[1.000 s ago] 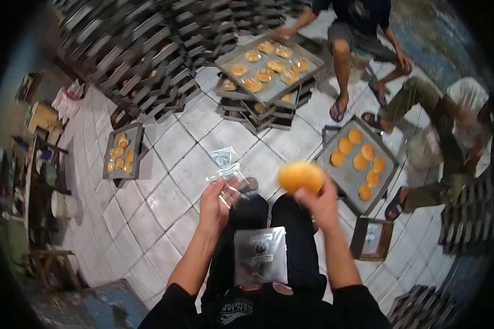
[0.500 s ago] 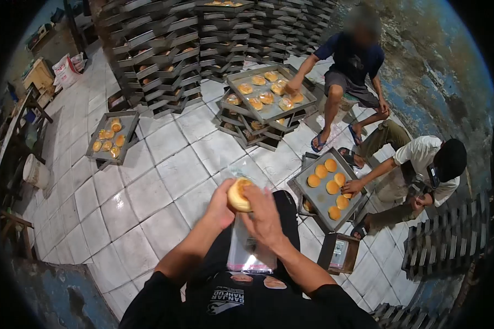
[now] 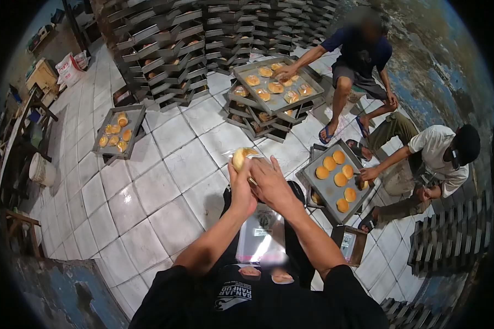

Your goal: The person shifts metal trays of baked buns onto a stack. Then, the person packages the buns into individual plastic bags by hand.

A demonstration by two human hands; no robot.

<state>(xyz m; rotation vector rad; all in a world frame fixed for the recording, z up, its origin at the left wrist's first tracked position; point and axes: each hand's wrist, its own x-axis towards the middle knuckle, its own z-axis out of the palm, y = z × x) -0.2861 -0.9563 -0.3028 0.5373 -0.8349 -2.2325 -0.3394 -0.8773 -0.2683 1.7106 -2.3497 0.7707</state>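
A round golden bun [image 3: 240, 159] is held up in front of me, with clear plastic film showing around its top. My left hand [image 3: 241, 193] is closed round its lower left side. My right hand [image 3: 273, 185] presses over the bun from the right, its fingers partly covering the bun and meeting the left hand. Most of the bun's lower part is hidden by the fingers. On my lap, below the hands, lies a stack of clear printed plastic bags [image 3: 262, 237].
Ahead, a person's hand [image 3: 282, 72] reaches over a tray of wrapped buns [image 3: 241, 74]. At right, another person's hand [image 3: 369, 174] touches a tray of unwrapped buns [image 3: 330, 204]. A small bun tray [image 3: 139, 118] stands left, a box [image 3: 359, 257] lower right, and stacked trays [image 3: 164, 55] behind.
Both hands have moved up and away from my lap with the bun, and the right hand has closed in over it. The bag stack is more exposed. The camera view has shifted slightly.
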